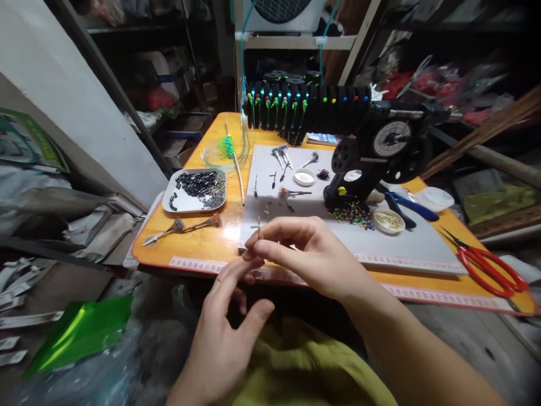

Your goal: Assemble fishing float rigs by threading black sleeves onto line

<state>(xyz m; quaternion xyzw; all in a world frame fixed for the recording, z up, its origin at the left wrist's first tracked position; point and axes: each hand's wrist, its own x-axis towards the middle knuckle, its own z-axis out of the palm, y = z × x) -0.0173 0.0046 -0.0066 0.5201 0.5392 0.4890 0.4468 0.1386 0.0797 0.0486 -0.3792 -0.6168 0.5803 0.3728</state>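
My right hand (308, 251) hovers over the near edge of the orange table (203, 245), its thumb and forefinger pinched on a tiny orange-tipped piece (258, 230). My left hand (228, 327) rises from below, its fingertips touching the right hand's pinch, the thumb spread aside; whether it holds anything is hidden. A grey mat (380, 237) lies on the table behind the hands, scattered with small hooks and pins (281, 155).
A white tray (174, 204) of small black parts sits at the left. A black device with a dial (391, 141) stands at the back right, coloured beads (353, 214) at its base. Blue pliers (412, 206) and red scissors (486, 265) lie right. Shelves surround the table.
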